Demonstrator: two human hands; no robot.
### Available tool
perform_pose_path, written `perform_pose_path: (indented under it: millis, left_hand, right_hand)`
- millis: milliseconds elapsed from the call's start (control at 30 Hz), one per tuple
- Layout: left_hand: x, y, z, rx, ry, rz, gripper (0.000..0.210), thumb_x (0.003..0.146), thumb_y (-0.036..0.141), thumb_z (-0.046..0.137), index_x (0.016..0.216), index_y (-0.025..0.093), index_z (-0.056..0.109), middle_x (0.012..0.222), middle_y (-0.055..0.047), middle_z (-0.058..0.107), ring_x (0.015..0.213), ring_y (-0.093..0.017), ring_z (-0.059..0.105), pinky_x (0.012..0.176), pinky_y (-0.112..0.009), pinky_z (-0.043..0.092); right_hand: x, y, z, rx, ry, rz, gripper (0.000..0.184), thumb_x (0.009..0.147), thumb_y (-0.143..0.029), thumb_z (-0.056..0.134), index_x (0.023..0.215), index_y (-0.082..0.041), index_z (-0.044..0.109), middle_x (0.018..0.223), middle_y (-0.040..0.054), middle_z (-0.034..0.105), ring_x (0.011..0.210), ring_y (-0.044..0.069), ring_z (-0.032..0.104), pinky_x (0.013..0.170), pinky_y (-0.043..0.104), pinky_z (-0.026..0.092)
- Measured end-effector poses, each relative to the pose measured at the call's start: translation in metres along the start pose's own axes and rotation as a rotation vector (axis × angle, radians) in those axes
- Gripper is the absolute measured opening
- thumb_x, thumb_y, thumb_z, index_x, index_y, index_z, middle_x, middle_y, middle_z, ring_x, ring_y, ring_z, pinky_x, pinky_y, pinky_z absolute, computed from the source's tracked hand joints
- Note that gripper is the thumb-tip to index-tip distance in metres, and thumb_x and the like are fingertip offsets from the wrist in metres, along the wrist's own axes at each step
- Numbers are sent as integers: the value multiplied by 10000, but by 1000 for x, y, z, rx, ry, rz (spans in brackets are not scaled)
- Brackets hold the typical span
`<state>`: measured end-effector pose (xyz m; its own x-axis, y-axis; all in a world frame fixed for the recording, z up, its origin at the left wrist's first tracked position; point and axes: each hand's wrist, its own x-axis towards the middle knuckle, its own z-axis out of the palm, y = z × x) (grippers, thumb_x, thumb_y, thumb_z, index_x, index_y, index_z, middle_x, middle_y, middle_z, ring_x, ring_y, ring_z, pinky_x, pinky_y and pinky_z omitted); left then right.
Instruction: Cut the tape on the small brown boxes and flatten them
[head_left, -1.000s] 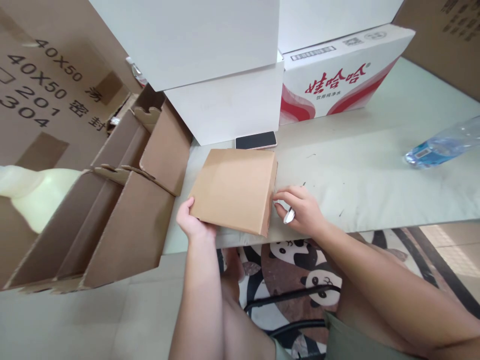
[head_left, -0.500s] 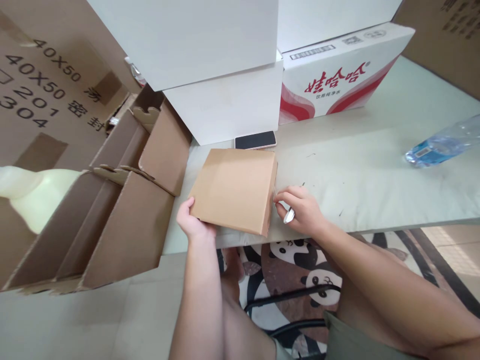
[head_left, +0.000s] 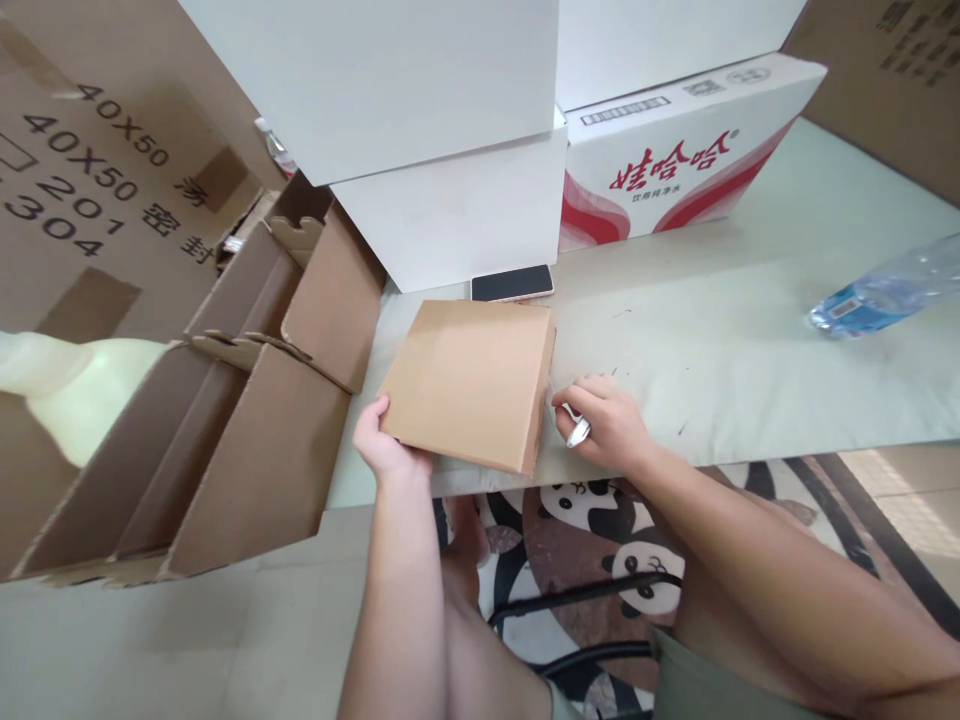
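Right hand [head_left: 609,427], edged away at 3 o'clock, curls round a half-hidden white object [head_left: 578,432]; left hand [head_left: 388,445] grips box [head_left: 469,383] at 8 o'clock.

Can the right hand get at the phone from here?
Probably yes: the way past the right of the box to the phone looks free, though the right hand holds a white item.

Probably a home: panda-print mat [head_left: 645,580] below the right hand [head_left: 604,422], phone [head_left: 512,284] beyond both, cartons [head_left: 247,480] left of the left hand [head_left: 390,447].
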<state>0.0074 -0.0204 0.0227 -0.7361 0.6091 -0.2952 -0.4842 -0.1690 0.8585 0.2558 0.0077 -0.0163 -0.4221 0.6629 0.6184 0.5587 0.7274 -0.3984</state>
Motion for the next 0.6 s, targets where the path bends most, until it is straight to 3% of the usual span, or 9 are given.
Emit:
perform_pose_path:
  millis: [600]
  left_hand:
    - [-1,0,1,-1,11,-15,264,596,334,613,806,175,633,874,-58,664,799,-216,642,716,-328,506]
  right_hand:
    - [0,1,0,16,-27,16,105,842,-140,553,784,-212,603,637,6,557,607,158,474,627,320,313]
